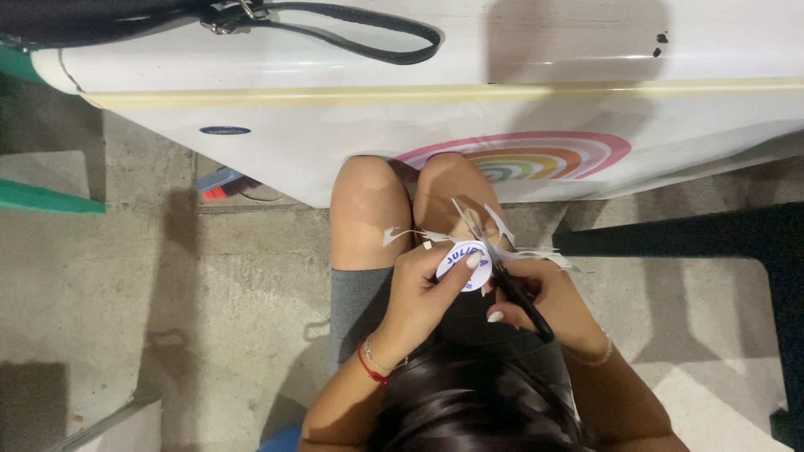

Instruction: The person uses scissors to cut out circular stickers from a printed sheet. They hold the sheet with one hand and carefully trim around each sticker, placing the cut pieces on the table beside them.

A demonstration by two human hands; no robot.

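Paper disc (pixel 463 261), round and white with blue lettering, is sitting just above your lap, between your two hands and in front of your knees. Your left hand (pixel 423 289) is pinching it: the thumb is pressing on the printed face and the other fingers are curling under the edge. Your right hand (pixel 536 297) is closing around the black handles of the scissors (pixel 502 272), and the metal blades are pointing away from you, standing a little apart right at the rim of the disc. Thin white paper strips (pixel 536 255) are hanging from the cut edge on both sides, some of them over your right hand and one toward your left knee. A red thread bracelet (pixel 368 368) is lying around your left wrist, together with a thin chain, and another thin bracelet is showing on your right wrist. You are sitting, and your bare knees (pixel 362 209) are pointing forward, with grey fabric on the left thigh. Under you, the concrete floor (pixel 167 285) is looking rough and stained. Further ahead, a white table (pixel 335 117) is standing, with a pale yellow band along its edge and a rainbow sticker (pixel 536 155) on its side panel. On its top, at the far edge, a black bag strap (pixel 368 33) is lying in a loop.
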